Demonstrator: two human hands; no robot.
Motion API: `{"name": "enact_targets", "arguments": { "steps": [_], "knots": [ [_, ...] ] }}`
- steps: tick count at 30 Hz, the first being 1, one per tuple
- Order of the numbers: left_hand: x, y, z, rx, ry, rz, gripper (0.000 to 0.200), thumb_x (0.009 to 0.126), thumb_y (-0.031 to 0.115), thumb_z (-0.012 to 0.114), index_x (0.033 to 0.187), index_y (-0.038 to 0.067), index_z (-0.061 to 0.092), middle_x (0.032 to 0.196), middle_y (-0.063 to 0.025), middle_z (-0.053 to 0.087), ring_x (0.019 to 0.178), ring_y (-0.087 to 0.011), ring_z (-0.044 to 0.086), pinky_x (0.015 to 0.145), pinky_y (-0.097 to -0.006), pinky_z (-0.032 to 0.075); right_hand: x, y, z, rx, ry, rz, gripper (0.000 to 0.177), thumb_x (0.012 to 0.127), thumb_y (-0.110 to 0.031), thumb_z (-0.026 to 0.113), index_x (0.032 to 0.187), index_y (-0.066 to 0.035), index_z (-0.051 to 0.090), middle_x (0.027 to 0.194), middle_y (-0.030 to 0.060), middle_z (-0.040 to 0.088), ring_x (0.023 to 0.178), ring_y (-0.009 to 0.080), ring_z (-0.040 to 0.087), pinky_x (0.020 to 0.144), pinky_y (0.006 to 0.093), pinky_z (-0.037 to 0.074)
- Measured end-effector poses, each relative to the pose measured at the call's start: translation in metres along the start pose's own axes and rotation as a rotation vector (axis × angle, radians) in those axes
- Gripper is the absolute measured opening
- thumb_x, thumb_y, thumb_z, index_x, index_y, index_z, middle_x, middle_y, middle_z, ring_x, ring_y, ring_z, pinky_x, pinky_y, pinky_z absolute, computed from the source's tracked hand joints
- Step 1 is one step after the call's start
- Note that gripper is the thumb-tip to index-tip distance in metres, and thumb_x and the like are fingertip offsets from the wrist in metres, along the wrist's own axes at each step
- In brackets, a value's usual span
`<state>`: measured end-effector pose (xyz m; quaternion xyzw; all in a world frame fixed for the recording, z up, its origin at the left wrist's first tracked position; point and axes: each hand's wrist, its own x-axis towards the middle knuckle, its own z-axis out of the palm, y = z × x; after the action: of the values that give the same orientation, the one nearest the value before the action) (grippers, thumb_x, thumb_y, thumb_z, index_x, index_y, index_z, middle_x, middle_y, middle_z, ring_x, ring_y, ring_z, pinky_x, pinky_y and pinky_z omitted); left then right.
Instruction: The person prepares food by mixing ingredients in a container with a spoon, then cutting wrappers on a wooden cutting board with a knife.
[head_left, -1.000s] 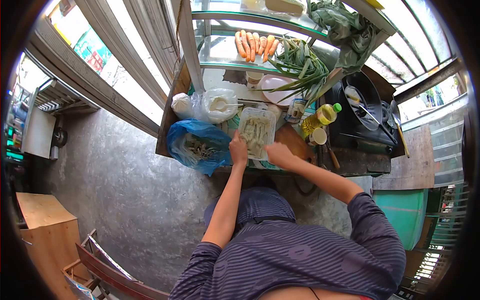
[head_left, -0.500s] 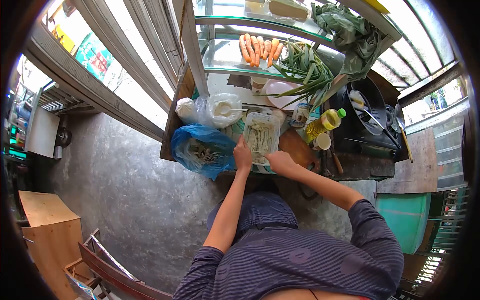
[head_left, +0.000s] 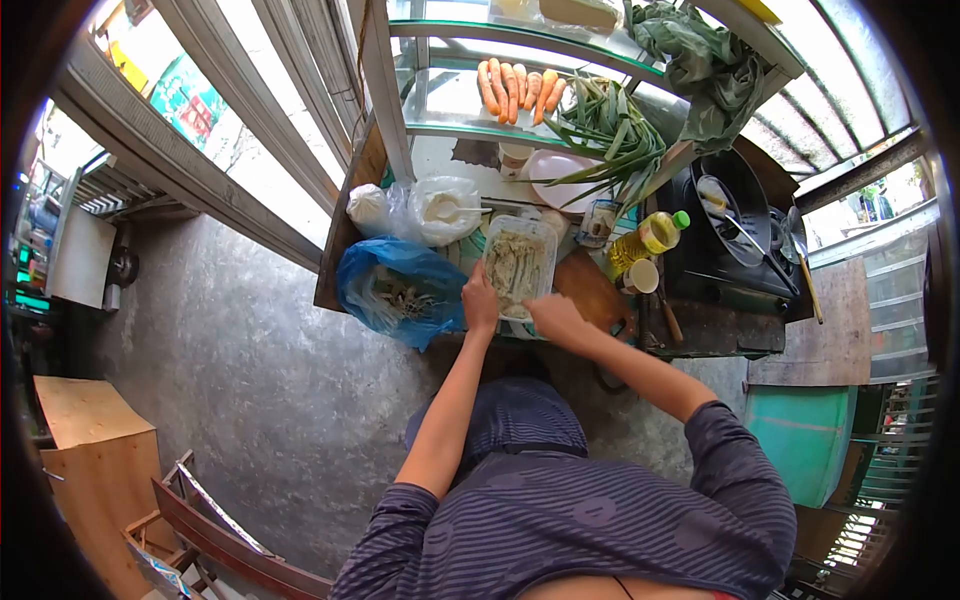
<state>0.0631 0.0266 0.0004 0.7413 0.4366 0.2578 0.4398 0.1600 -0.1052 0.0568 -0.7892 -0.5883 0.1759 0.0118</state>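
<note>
A clear rectangular plastic container (head_left: 551,246) holds a pale, lumpy, greyish mixture with ridges across its surface. My left hand (head_left: 480,302) is closed on the container's left wall near the front corner. My right hand (head_left: 558,322) bends over the near right corner, fingers drawn together at the mixture. Whatever those fingers hold, if anything, is hidden. Left of the container sits a blue plastic bag (head_left: 365,285) with stringy, root-like scraps inside. A round brown wooden board (head_left: 588,295) lies to the right, just behind my right hand.
Carrots (head_left: 517,92) and long green leafy stalks (head_left: 620,130) rest on the glass shelf above. Rightward stand an oil bottle (head_left: 648,240), a cup (head_left: 641,275) and a dark wok (head_left: 735,200) with utensils. A white plastic bag (head_left: 445,210) sits behind the blue one.
The whole view has shifted slightly. My right hand has edged a little to the left over the container's near corner. My left hand keeps its hold on the wall.
</note>
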Motion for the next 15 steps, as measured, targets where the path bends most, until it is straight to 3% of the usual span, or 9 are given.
{"name": "enact_targets", "arguments": {
  "steps": [6,9,12,15],
  "knots": [
    [0.001,-0.003,0.002,-0.062,0.034,0.032,0.032,0.101,0.015,0.043,0.121,-0.003,0.060,0.100,-0.0301,0.064,0.094,-0.0462,0.061,0.075,-0.0498,0.048,0.061,0.049,-0.012,0.002,0.230,0.147,0.028,0.083,-0.010,0.052,0.106,-0.008,0.067,0.076,0.0229,0.064,0.073,0.0427,0.064,0.065,0.0513,0.052],
    [0.001,0.003,-0.003,-0.057,0.025,0.020,0.032,0.101,0.015,0.043,0.121,-0.003,0.060,0.099,-0.0302,0.064,0.094,-0.0456,0.061,0.075,-0.0492,0.048,0.044,0.043,-0.026,0.053,0.199,0.178,0.017,0.081,-0.013,0.054,0.086,-0.001,0.064,0.083,0.0246,0.065,0.081,0.0426,0.066,0.070,0.0519,0.053],
    [0.001,-0.005,0.002,-0.079,0.061,0.049,0.032,0.100,0.015,0.044,0.121,-0.003,0.060,0.099,-0.0303,0.064,0.094,-0.0453,0.061,0.074,-0.0489,0.049,0.034,0.052,-0.037,0.186,0.124,0.347,0.025,0.083,-0.013,0.053,0.100,0.000,0.067,0.088,0.0284,0.066,0.083,0.0469,0.064,0.074,0.0542,0.052],
    [0.000,0.000,-0.001,-0.086,0.001,0.015,0.032,0.100,0.014,0.044,0.121,-0.003,0.060,0.100,-0.0306,0.064,0.094,-0.0458,0.061,0.075,-0.0491,0.049,0.049,0.054,-0.024,0.158,0.259,0.393,0.022,0.083,-0.012,0.054,0.092,0.004,0.065,0.087,0.0313,0.065,0.083,0.0473,0.065,0.076,0.0552,0.052]
  ]
}}
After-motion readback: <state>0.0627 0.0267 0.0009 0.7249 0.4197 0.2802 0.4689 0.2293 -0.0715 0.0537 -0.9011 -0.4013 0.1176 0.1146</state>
